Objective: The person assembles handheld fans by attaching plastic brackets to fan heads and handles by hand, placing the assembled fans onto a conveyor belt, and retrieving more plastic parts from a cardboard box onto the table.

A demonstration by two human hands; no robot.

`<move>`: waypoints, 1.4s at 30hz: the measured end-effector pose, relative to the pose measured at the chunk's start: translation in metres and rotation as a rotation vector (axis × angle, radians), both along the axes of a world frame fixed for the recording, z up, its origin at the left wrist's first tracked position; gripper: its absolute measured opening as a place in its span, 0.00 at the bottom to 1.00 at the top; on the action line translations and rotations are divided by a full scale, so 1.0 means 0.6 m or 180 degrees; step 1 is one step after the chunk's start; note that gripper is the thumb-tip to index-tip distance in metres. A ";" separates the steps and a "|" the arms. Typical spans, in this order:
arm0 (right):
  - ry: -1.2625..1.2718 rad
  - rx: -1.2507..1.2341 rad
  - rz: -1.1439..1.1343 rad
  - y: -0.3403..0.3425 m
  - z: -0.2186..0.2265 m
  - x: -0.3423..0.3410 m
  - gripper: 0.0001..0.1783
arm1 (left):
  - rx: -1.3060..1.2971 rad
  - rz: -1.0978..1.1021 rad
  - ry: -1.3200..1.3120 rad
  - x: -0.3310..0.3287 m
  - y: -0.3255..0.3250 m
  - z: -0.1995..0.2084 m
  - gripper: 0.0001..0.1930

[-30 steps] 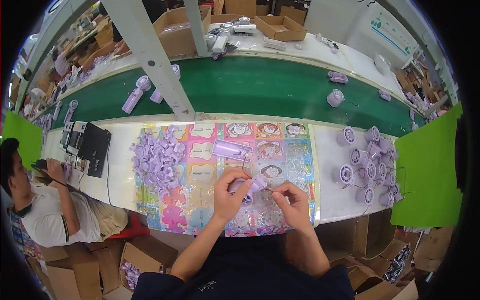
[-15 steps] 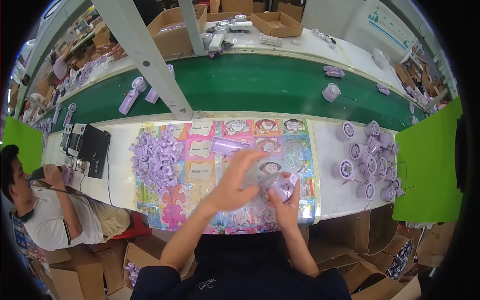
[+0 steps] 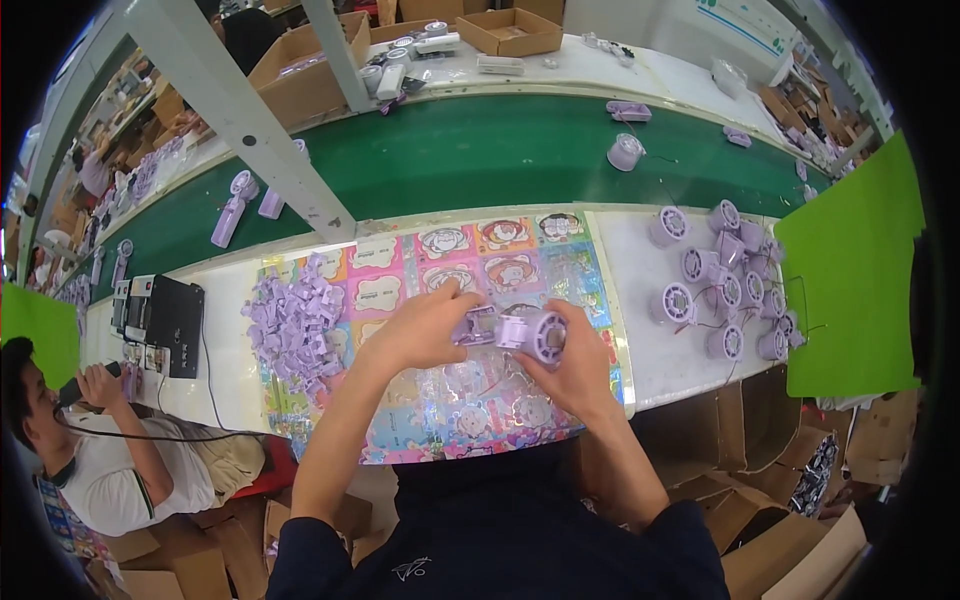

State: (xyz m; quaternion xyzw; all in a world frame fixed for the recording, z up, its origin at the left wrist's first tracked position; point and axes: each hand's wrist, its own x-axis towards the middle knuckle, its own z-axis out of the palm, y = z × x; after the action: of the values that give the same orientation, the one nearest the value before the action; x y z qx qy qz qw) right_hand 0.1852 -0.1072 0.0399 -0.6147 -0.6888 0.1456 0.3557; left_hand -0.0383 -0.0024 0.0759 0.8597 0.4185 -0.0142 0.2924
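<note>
A lilac round fan head [image 3: 547,338] with a slotted grille is gripped in my right hand [image 3: 584,368], its short neck pointing left. My left hand [image 3: 412,328] is closed on a lilac handle shell [image 3: 476,326], part of which my fingers hide. The shell's end is right beside the fan head's neck; whether they touch I cannot tell. Both are held above a colourful printed sheet [image 3: 392,412]. To the left on that sheet lies a pile of small lilac plastic parts [image 3: 293,322].
Several lilac fan heads with wires [image 3: 697,265] stand on the right of the table. A green conveyor belt [image 3: 470,150] carries more parts beyond a metal post [image 3: 245,130]. A black box [image 3: 180,325] and a seated person [image 3: 130,450] are at left; cardboard boxes [image 3: 750,520] below.
My left hand has picked up the handle shell that lay on the sheet. My right hand has turned the fan head so its grille shows. The whole view has shifted slightly.
</note>
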 end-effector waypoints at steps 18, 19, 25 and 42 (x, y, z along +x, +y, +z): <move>-0.0782 0.0798 0.0328 0.008 0.028 -0.003 0.35 | -0.0670 0.0145 -0.1469 0.002 -0.016 -0.053 0.25; -0.0789 0.0827 0.0370 0.010 0.026 -0.001 0.35 | -0.0747 0.0319 -0.1624 0.002 -0.021 -0.060 0.24; -0.0462 0.1069 0.0429 0.041 0.001 0.005 0.35 | -0.1157 0.0841 -0.2107 0.003 -0.011 -0.086 0.22; -0.0127 0.0254 -0.0742 0.127 -0.103 0.068 0.13 | 0.0138 0.3257 -0.1386 0.077 0.447 -0.162 0.20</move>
State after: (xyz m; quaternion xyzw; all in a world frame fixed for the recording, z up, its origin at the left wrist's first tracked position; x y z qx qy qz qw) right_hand 0.2262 -0.0310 -0.0219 -0.6788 -0.6248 0.0635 0.3806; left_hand 0.0078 0.2656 -0.0213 0.5357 0.7127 0.3163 0.3240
